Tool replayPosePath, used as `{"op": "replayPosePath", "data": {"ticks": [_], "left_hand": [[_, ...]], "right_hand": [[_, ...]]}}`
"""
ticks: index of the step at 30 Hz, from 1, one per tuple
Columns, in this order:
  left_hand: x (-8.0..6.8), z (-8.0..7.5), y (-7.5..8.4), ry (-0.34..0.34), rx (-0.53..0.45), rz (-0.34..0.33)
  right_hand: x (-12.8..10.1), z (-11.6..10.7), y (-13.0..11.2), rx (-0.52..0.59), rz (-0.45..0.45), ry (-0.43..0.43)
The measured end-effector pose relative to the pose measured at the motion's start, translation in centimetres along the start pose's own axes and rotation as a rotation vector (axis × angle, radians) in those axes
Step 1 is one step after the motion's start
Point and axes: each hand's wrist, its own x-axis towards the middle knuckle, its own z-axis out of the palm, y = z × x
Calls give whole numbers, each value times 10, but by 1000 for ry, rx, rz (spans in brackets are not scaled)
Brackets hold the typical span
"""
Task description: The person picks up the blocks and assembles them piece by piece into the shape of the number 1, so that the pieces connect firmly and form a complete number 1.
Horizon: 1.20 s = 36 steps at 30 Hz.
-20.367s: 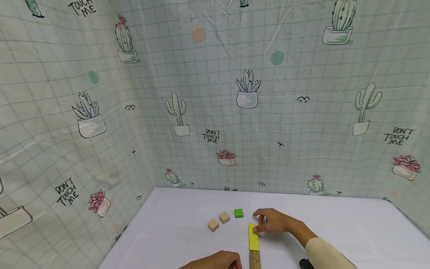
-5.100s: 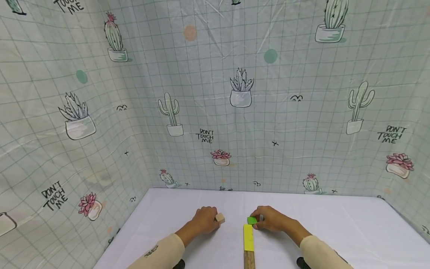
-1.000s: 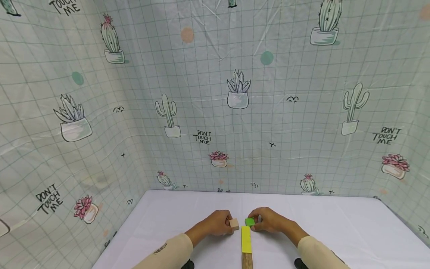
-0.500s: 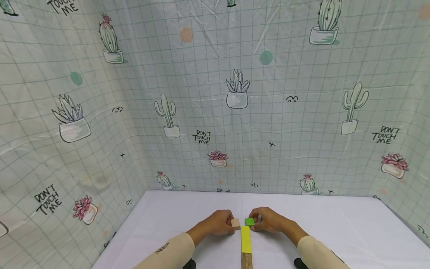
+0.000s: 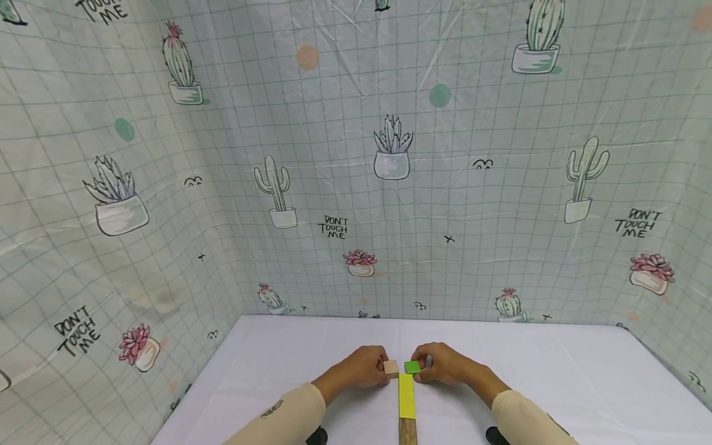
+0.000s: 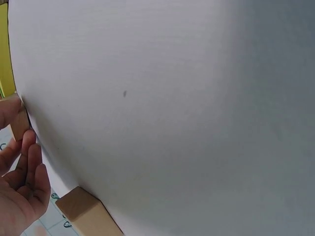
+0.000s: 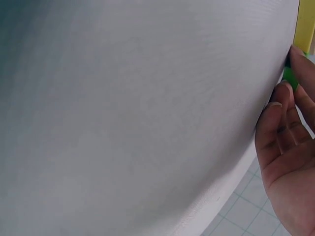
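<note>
In the head view my left hand (image 5: pixel 381 367) pinches a tan wooden cube (image 5: pixel 391 368) on the white table (image 5: pixel 556 377). My right hand (image 5: pixel 423 366) pinches a green cube (image 5: pixel 412 367) just to its right. Both cubes sit at the far end of a flat yellow block (image 5: pixel 406 395), which continues into a wooden plank (image 5: pixel 408 431). The left wrist view shows the fingers (image 6: pixel 24 162) around the tan cube (image 6: pixel 19 123), with a second tan cube (image 6: pixel 86 211) lying beside the palm. In the right wrist view the fingertips (image 7: pixel 283 105) touch the green cube (image 7: pixel 290 78) beside the yellow block (image 7: pixel 305 24).
A cactus-print plastic sheet (image 5: pixel 356 185) walls in the table at the back and on both sides. Bare white tabletop lies to the left (image 5: pixel 267 371) and to the right of the hands.
My left hand has slid the tan cube a little to the right, closer to the green cube. The right hand has hardly moved.
</note>
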Motion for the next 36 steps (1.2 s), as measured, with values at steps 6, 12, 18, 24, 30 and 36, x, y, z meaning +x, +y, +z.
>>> {"op": "replayPosePath", "data": {"ticks": [6, 12, 18, 24, 30, 36], "left_hand": [[2, 1, 1, 4, 8, -3], [3, 1, 3, 8, 15, 3], [6, 2, 5, -1, 10, 11], [7, 3, 7, -10, 6, 11], [6, 3, 9, -11, 19, 1], [7, 3, 10, -12, 36, -1]], "right_hand": [[1, 0, -1, -2, 19, 5], [0, 0, -3, -2, 18, 6], [-1, 0, -3, -4, 14, 6], [0, 0, -1, -9, 8, 8], [0, 0, -2, -5, 10, 8], [0, 0, -1, -8, 2, 7]]}}
